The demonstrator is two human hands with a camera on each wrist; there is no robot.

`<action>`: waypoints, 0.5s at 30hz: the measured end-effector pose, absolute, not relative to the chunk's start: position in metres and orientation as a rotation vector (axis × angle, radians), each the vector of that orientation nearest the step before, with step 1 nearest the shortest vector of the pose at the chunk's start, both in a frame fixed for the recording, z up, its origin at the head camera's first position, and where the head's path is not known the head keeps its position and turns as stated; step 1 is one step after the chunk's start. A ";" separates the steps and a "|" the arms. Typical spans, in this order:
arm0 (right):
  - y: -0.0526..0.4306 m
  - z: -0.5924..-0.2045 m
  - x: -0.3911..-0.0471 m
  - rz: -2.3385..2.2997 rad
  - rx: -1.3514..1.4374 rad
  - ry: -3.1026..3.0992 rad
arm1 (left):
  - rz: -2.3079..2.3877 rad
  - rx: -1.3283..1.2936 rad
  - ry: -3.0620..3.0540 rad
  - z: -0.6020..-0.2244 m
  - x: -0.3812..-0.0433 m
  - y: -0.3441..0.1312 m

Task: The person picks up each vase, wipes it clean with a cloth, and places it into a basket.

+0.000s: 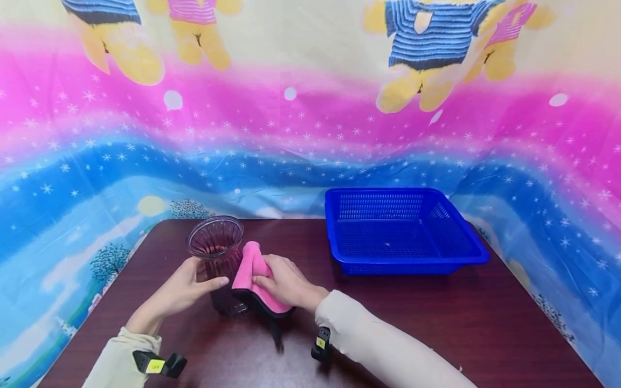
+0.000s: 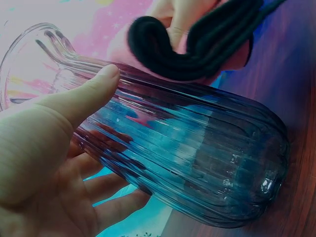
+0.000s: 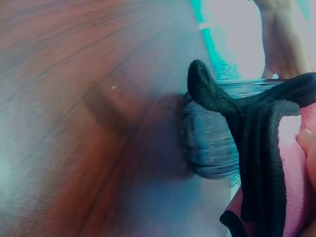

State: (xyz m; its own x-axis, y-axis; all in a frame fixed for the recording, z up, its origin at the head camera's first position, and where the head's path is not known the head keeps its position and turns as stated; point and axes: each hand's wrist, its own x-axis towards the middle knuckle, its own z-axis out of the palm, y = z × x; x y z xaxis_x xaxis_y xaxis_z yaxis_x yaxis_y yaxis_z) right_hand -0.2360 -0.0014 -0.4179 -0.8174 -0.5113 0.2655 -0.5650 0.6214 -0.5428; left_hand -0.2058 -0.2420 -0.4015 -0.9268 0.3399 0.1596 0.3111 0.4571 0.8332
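A clear ribbed glass vase (image 1: 224, 272) with a flared rim stands about upright at the left of the table. My left hand (image 1: 181, 288) holds it from the left, thumb on the near side and fingers behind, as the left wrist view shows on the vase (image 2: 197, 143). In my right hand (image 1: 288, 280) is a bunched pink cloth (image 1: 254, 269) with black edging, gripped between thumb and fingers. This cloth is against or very close to the vase's right side. From the right wrist view, the cloth (image 3: 291, 168) covers part of the vase (image 3: 210, 143).
A blue plastic basket (image 1: 407, 264) with perforated walls stands at the back right of the dark wood table (image 1: 388, 307). Behind the table hangs a printed curtain (image 1: 291, 134) with bears and snowflakes. Black wrist cameras sit on both sleeves.
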 end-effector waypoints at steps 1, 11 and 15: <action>-0.002 -0.415 -0.236 0.987 0.922 -2.742 | 1.505 0.603 2.660 -0.402 -0.206 -0.242; -0.005 -0.394 -0.234 1.059 0.939 -2.686 | 1.484 0.679 2.701 -0.401 -0.205 -0.241; -0.006 -0.390 -0.233 1.044 0.939 -2.670 | 1.474 0.701 2.725 -0.402 -0.205 -0.241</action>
State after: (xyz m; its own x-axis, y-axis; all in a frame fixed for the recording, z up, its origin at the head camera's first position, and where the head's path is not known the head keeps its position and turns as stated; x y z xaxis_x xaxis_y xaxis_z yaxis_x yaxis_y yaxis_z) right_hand -0.2329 -0.0063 -0.3899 -0.7992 -0.5054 0.3253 -0.5920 0.5686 -0.5711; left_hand -0.2048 -0.2414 -0.4021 -0.9020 0.3626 0.2344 0.3947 0.4721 0.7883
